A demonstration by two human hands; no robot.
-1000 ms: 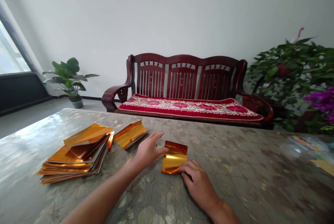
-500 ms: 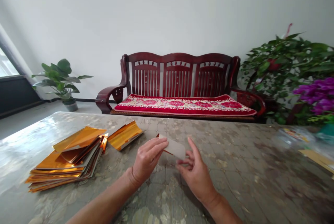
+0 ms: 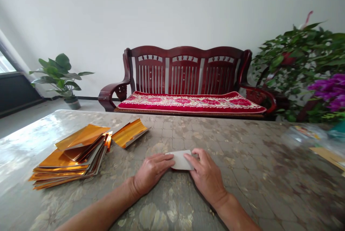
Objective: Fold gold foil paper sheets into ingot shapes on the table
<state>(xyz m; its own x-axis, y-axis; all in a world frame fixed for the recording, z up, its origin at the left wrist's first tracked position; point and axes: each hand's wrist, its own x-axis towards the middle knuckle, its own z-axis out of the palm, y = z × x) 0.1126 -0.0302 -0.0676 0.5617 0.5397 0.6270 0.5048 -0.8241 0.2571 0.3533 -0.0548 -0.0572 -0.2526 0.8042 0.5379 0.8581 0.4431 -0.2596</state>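
A small folded sheet of paper [image 3: 181, 160], its pale grey-white side up, is held low over the table between my hands. My left hand [image 3: 153, 170] has its fingers closed on the sheet's left end. On the right end, my right hand [image 3: 206, 173] pinches it between thumb and fingers. A thin dark reddish edge shows along the near side of the fold. To the left lies a loose stack of shiny gold foil paper sheets [image 3: 67, 155]. One separate curled gold foil sheet [image 3: 130, 133] rests between that stack and my hands.
The table [image 3: 242, 195] has a patterned grey-brown cover. Clear plastic packaging [image 3: 304, 135] and a tan flat piece [image 3: 327, 157] lie at the right. Beyond the table stand a dark red wooden bench [image 3: 183, 76] and potted plants [image 3: 63, 76] on both sides.
My right hand has closed onto the sheet's right end; before, its fingers were spread. The sheet has gone from tilted to nearly level. The view has dipped slightly.
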